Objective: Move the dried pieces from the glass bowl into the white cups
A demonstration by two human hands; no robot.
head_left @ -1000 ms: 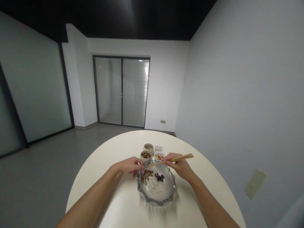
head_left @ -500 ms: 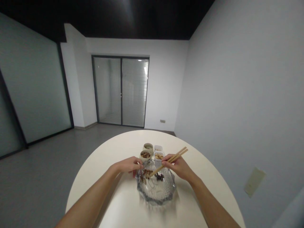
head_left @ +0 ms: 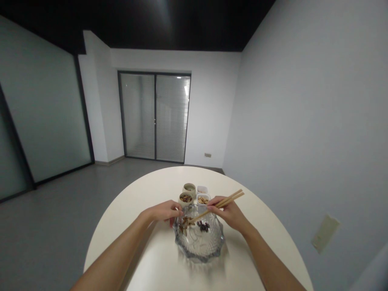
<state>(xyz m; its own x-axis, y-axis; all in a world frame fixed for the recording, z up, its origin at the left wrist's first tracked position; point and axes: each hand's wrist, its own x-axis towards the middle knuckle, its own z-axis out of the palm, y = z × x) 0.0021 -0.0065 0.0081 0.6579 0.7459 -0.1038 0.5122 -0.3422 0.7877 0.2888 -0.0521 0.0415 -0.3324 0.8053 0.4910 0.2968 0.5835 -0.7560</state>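
Observation:
A scalloped clear glass bowl (head_left: 200, 248) stands on the round table. Inside it, brown striped seed-like pieces (head_left: 183, 227) lie at the left and a small cluster of dark, shiny beans (head_left: 203, 226) lies right of the middle. My left hand (head_left: 166, 211) is closed on the bowl's left rim, with something red partly hidden below the fingers. Wooden chopsticks (head_left: 228, 200) are gripped in my right hand (head_left: 227, 210) over the bowl's right side. Their tips reach down to the brown pieces; whether they pinch one is too small to tell.
Just behind the bowl stand two round greenish cups, one (head_left: 186, 198) filled with brown pieces and one (head_left: 189, 188) farther back. Beside them are two white square dishes, the nearer (head_left: 203, 199) with pale nuts. The white table (head_left: 145, 186) has a curved edge. A wall rises at right.
The chopsticks have shifted slightly, their tips moving a little left and up among the brown pieces and their back ends farther right. My left hand stays on the rim.

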